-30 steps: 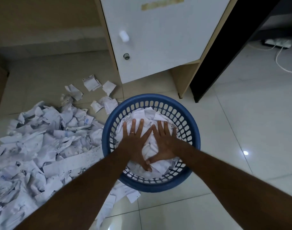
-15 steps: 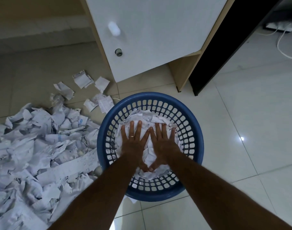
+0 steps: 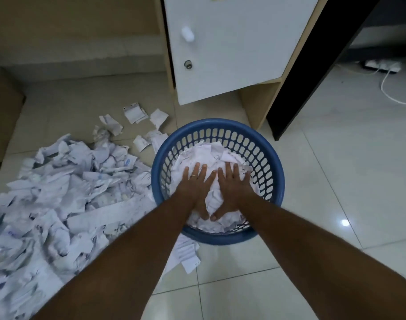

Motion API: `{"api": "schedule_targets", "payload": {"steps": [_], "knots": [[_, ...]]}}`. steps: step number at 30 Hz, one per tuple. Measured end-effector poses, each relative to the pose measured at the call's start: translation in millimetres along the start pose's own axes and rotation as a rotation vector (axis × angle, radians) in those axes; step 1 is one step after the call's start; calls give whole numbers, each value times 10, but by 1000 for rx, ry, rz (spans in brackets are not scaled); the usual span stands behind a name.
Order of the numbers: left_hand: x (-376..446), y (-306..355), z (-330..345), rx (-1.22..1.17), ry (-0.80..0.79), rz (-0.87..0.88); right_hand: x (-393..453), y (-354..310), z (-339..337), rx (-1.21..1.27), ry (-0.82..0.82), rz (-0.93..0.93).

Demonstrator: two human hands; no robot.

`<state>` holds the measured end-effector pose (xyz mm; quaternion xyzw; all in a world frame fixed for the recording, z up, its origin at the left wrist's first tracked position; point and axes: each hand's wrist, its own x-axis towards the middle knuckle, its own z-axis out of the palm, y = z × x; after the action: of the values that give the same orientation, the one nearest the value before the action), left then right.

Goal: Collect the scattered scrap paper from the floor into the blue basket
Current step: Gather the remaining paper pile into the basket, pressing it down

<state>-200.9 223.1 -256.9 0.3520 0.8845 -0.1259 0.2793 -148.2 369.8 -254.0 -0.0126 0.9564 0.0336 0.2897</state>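
One large heap of crumpled white scrap paper [image 3: 66, 199] is lying on the tiled floor [image 3: 335, 181] left of both hands. One round blue perforated plastic basket [image 3: 275, 181] is holding more paper beneath them. Left hand [image 3: 195, 188] and right hand [image 3: 232, 188] are pressing down, fingers flat and spread.

The scrap paper pile [image 3: 59, 204] runs off the left and bottom edges of the frame. Both forearms hide the blue basket [image 3: 275, 181]'s near rim. The cupboard [image 3: 232, 42] is cut off at top.
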Motion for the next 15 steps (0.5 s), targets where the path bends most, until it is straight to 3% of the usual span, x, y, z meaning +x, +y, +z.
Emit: {"api": "schedule_targets", "payload": {"steps": [6,10,15], "knots": [[-597,-6,-172,-65,175,-41,-362,-182,-341,-79,140,39],[-945,60,-301,-168,283,-90,-614,-268,-569,-3,206,34],[-1531,166,-262,-249,491,-142,-980,-572,-702,149,445,-79]]}}
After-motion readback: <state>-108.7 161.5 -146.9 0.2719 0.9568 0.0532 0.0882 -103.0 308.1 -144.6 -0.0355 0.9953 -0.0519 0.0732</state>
